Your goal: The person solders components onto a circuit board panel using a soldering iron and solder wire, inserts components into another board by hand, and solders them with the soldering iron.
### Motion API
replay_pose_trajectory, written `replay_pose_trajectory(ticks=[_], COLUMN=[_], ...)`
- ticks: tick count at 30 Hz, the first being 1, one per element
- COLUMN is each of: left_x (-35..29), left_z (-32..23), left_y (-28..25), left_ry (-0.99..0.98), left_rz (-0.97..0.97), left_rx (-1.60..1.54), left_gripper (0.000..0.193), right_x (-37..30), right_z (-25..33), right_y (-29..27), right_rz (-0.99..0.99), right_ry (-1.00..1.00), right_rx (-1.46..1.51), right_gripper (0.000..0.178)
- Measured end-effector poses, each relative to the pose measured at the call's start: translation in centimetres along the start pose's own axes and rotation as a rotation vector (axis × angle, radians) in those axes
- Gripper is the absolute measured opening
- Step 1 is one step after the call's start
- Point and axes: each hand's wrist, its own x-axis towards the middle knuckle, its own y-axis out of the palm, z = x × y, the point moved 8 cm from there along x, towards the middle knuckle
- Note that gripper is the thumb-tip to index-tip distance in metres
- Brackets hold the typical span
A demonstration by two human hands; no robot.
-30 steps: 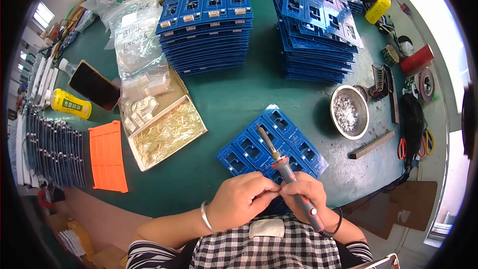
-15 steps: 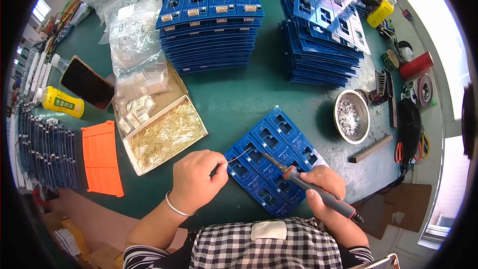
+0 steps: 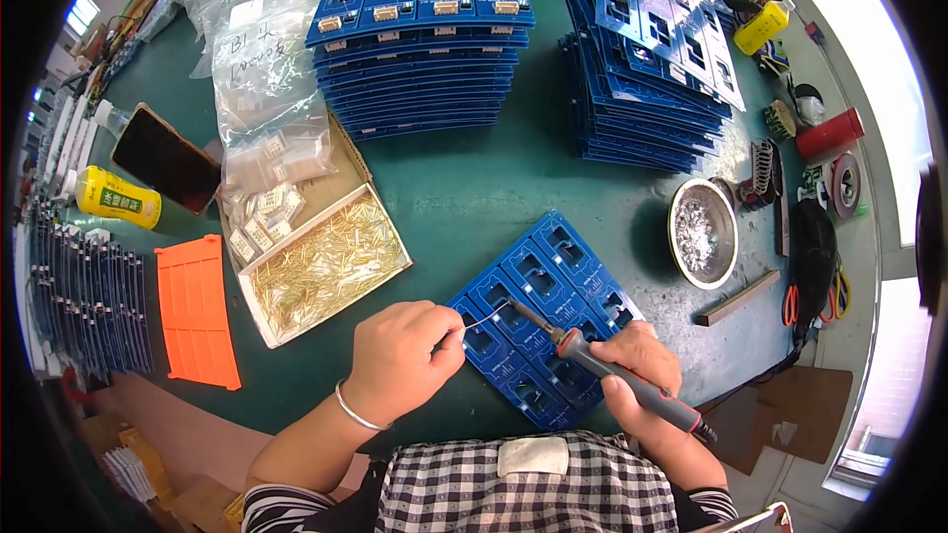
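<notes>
A blue circuit board panel [image 3: 538, 281] lies at an angle on the green table in front of me. My left hand [image 3: 407, 353] pinches a thin silvery solder wire [image 3: 486, 319], which reaches over the panel's left part. In my right hand [image 3: 642, 370] is a grey and red soldering iron [image 3: 624, 385], its cable end toward me. The iron's tip comes down at the panel's upper middle, and the wire's end appears to meet it there. Whether the tip touches a solder joint is too small to tell.
Beyond the panel rise two stacks of blue boards [image 3: 415, 89] [image 3: 642, 114]. Left stands a cardboard box of brass-coloured pins [image 3: 331, 262], beside an orange plastic tray [image 3: 196, 311]. A metal bowl [image 3: 729, 237] with silvery scraps stands right, near a short bar [image 3: 739, 298].
My left hand has moved slightly right, bringing the wire's end to the iron's tip. The iron has shifted a little left. My view has tilted slightly.
</notes>
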Motion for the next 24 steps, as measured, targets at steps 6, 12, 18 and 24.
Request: replay_pose_trajectory(ticks=[6,12,18,24], left_x=[-0.1,-0.6,-2.2,-3.3], left_z=[-0.1,-0.3,0.0,0.9], left_y=[0.4,-1.3,-2.9,-2.8], left_ry=[0.002,-0.013,-0.076,-0.117], left_rz=[0.041,0.030,0.054,0.049], left_rx=[0.027,-0.008,0.055,0.037], left_gripper=[0.010,0.011,0.012,0.012], right_x=[0.1,0.1,-0.8,-0.7], right_z=[0.2,0.9,1.6,1.7], right_y=[-0.1,-0.3,-0.1,1.7], right_rz=[-0.008,0.020,0.009,0.048], right_ry=[-0.020,-0.051,-0.061,-0.090], right_rx=[-0.025,-0.091,-0.021,0.002], right_gripper=[0.026,0.026,0.025,0.026])
